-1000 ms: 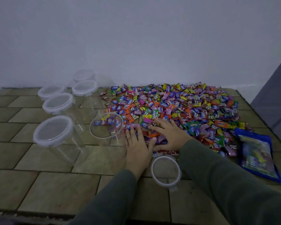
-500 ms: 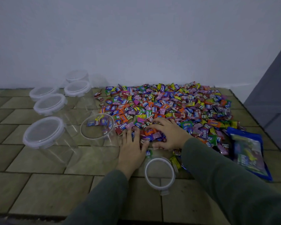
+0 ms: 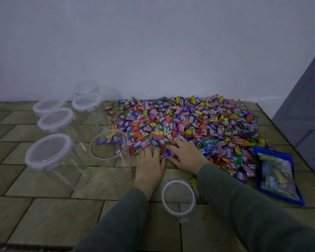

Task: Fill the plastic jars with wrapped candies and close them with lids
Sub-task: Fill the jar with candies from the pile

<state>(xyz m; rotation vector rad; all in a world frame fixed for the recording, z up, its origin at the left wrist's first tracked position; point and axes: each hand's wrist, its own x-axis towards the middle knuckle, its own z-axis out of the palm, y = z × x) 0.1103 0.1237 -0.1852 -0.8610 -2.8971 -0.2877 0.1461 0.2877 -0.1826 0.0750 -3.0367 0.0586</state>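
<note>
A wide heap of colourful wrapped candies lies on the tiled floor against the wall. An open clear plastic jar stands at the heap's left edge with a few candies seen through it. Its loose white-rimmed lid lies flat on the floor between my forearms. My left hand lies flat at the heap's near edge, fingers straight. My right hand rests beside it, fingers bent over a small cluster of candies gathered between both hands.
Several clear jars with lids on stand to the left, the nearest, then. A blue candy bag lies flat at the right. A grey door or cabinet rises at the far right. The white wall is behind.
Both hands have drawn closer together at the heap's near edge, raking candies between them. My view has shifted slightly.
</note>
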